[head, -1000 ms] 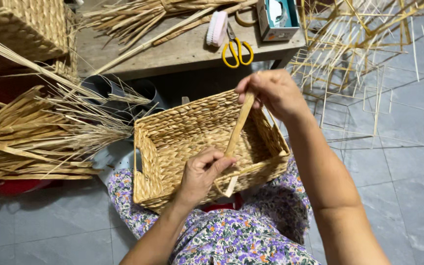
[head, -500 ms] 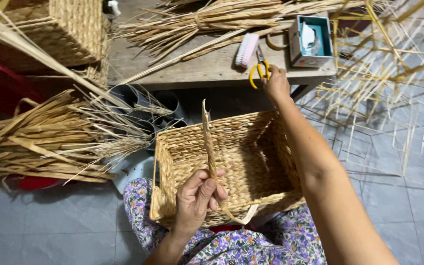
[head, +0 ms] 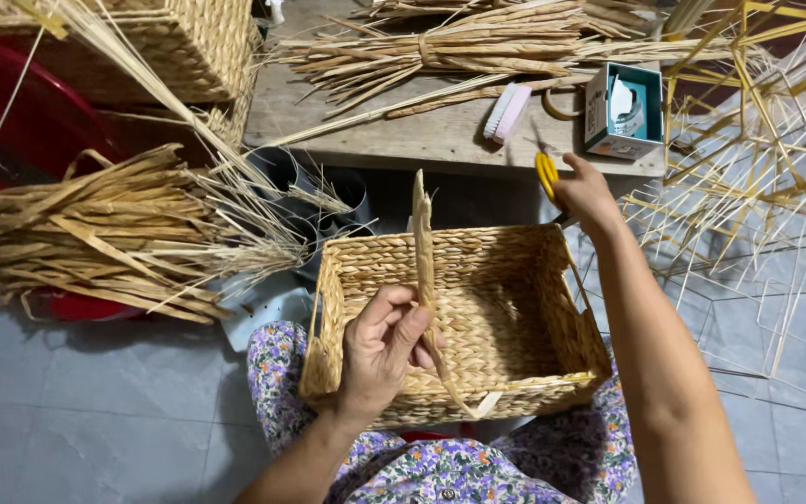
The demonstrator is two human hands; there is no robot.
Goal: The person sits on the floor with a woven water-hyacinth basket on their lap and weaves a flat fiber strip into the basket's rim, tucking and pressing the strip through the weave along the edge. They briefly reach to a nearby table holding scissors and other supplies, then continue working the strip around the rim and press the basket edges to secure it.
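A rectangular woven straw basket rests on my lap. My left hand pinches a flat dried straw strand that stands upright from the basket's near rim. My right hand is stretched forward past the basket's far right corner and grips yellow-handled scissors at the front edge of the low wooden table.
On the table lie a bundle of dried straw, a pink brush and a small teal box. A heap of straw lies at my left, another woven basket at top left, thin yellow sticks at right.
My right hand let go of the strand, reached out to the table and closed on the scissors. My left hand kept hold of the strand, which now stands upright.
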